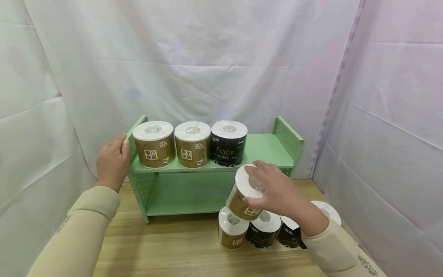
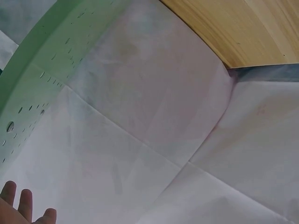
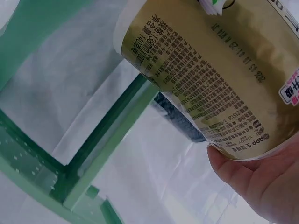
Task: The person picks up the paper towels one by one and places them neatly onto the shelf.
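We have our right hand (image 1: pixel 277 188) clamped on a tilted gold roll (image 1: pixel 239 204), held before the green rack (image 1: pixel 190 196), above rolls (image 1: pixel 230 239) at the near right of the bench (image 1: pixel 166 250). Our left hand (image 1: pixel 113 161) is at the left panel (image 1: pixel 139 192); we cannot tell if it grips. Two gold rolls (image 1: pixel 154 154) and a black roll (image 1: pixel 227 151) stand on the upper shelf (image 1: pixel 263 148).

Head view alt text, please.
Right hand grips a tilted gold-wrapped paper roll in front of a green shelf whose upper level holds two gold rolls and one black roll. Left hand is at the shelf's left side; more rolls stand on the table.
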The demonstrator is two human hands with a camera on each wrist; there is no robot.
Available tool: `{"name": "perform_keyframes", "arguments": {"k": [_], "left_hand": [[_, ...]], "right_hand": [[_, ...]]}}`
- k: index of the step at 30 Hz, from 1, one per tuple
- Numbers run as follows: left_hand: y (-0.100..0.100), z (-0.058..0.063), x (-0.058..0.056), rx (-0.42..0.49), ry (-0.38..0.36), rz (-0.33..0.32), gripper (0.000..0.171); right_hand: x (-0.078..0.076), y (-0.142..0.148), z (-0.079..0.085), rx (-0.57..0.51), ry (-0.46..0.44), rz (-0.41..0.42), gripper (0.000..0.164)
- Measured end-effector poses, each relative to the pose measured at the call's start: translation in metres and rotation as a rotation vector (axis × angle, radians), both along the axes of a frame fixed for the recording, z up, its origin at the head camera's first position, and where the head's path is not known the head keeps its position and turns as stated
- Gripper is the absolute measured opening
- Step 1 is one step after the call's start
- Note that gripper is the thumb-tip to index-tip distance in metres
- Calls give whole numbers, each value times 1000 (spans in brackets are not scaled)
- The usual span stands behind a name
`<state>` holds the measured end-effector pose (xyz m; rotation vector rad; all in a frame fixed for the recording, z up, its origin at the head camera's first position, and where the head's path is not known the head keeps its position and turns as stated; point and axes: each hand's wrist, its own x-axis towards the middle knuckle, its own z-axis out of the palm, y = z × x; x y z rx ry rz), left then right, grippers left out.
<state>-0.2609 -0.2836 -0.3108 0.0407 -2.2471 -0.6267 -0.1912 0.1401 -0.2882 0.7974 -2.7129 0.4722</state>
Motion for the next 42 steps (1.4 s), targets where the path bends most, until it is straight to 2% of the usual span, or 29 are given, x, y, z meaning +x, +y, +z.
{"name": "perform_keyframes", "arguments": {"k": [10, 16, 26, 33, 42], "left_hand": [[1, 1, 0, 3, -6, -4, 44], [0, 0, 1, 8, 22, 0, 41], [1, 0, 0, 10, 36, -13, 39], [1, -1, 0, 14, 30, -6, 40], [0, -2, -1, 24, 6, 3, 43]], "right_hand": [[-4, 26, 24, -6, -7, -19, 76], [-7, 35, 36, 10, -6, -55, 77], [-23, 43, 50, -49, 38, -38, 73], [-33, 43, 59, -60, -3, -70, 74], [-46, 40, 74, 20, -59, -149, 78]]}}
